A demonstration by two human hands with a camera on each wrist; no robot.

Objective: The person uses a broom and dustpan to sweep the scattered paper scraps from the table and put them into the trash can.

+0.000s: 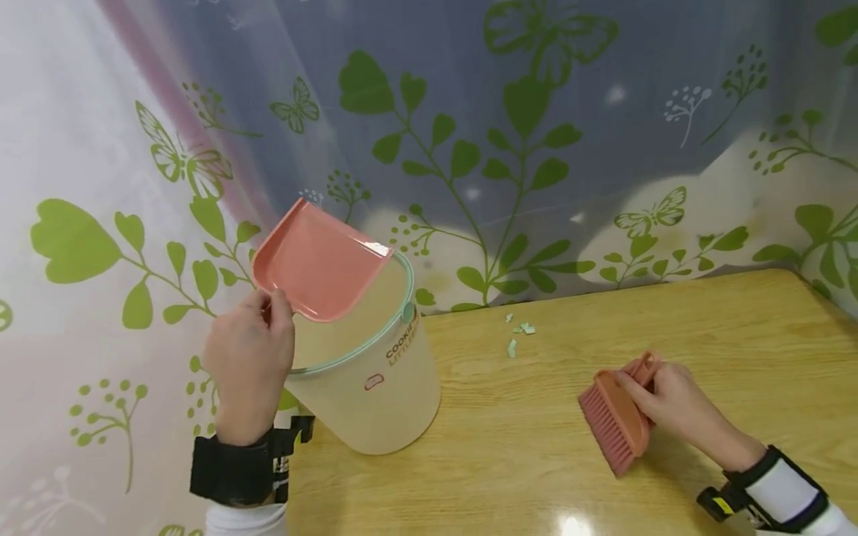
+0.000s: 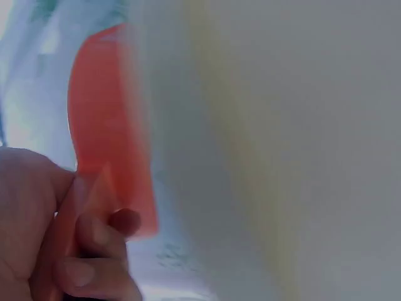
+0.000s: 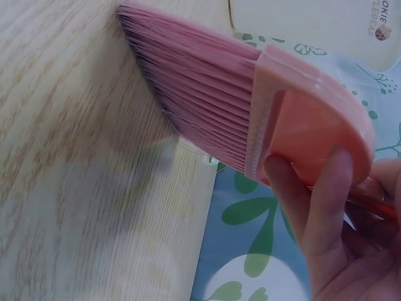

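My left hand point(image 1: 249, 357) grips the handle of a pink dustpan point(image 1: 322, 260), tilted over the mouth of a cream bucket point(image 1: 375, 394) with a mint rim. No scraps show on the pan's visible face. In the left wrist view the fingers curl round the dustpan's handle point(image 2: 75, 232), and the pale bucket side fills the right half, blurred. At the right of the table, my right hand point(image 1: 677, 398) holds a pink hand brush point(image 1: 620, 417) by its handle, bristles pointing down and left. Several small pale green scraps point(image 1: 527, 327) lie between bucket and brush, near the table's back edge.
The wooden table point(image 1: 509, 439) carries the bucket at its left side. Behind it hangs a curtain point(image 1: 429, 186) printed with green leaves and butterflies, close to the table's back edge. Each wrist wears a black strap with a camera.
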